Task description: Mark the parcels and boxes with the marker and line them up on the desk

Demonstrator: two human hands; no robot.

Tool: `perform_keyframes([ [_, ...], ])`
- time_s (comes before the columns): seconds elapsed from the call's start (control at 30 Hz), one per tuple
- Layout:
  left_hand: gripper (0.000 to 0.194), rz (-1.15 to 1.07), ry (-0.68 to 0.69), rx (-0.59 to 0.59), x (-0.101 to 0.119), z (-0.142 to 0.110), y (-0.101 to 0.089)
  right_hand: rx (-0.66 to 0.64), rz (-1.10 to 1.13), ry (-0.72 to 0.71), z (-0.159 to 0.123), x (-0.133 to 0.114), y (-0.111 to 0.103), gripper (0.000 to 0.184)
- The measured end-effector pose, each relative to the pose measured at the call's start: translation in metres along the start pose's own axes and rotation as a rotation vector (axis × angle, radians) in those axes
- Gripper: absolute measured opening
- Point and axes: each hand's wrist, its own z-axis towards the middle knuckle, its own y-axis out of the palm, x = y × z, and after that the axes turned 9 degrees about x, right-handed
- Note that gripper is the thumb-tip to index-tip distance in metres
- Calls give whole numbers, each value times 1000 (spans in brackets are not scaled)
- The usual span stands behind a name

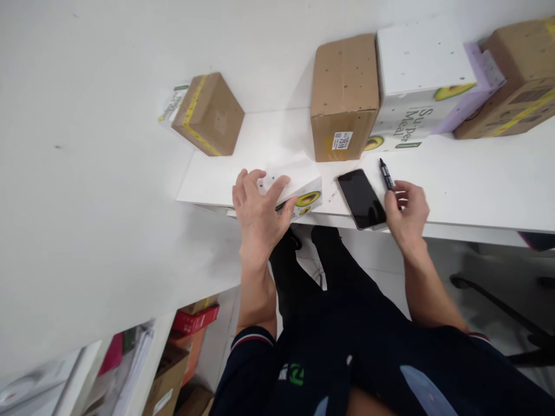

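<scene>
My left hand [260, 216] is on a small white box [299, 176] with avocado pictures on its front. Its fingers curve over the top and the left end, and the thumb lies against the front. At the shelf's front edge my right hand [408, 214] is closed around the lower end of a black marker [385, 173]. The marker's other end points away from me. Between the two hands lies a dark-screened phone [362, 198], close to the right hand's fingertips.
A cardboard box with yellow tape [212, 115] stands at the left. Along the back are a labelled cardboard box [344, 98], a white avocado-print box [422, 63] and another taped cardboard box [515, 86]. A shelving unit [162, 329] is lower left; a chair base [507, 318] is lower right.
</scene>
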Motion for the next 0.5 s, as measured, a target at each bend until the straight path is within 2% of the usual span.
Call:
perform_keyframes([
  [0.1,33,-15,17,-13,-2,1,0,-18,-276,-68,26,17,0,44],
  [0.2,31,-25,33,-5,-4,1,2,-129,-472,-104,39,23,7,54],
  [0.27,31,-32,39,10,-6,0,3,-200,-534,-126,44,22,11,54],
  [0.4,33,-61,68,52,-11,-2,9,-265,-505,-119,50,15,13,48],
  [0.5,33,-94,96,97,-14,-2,14,-200,-220,1,55,5,7,38],
])
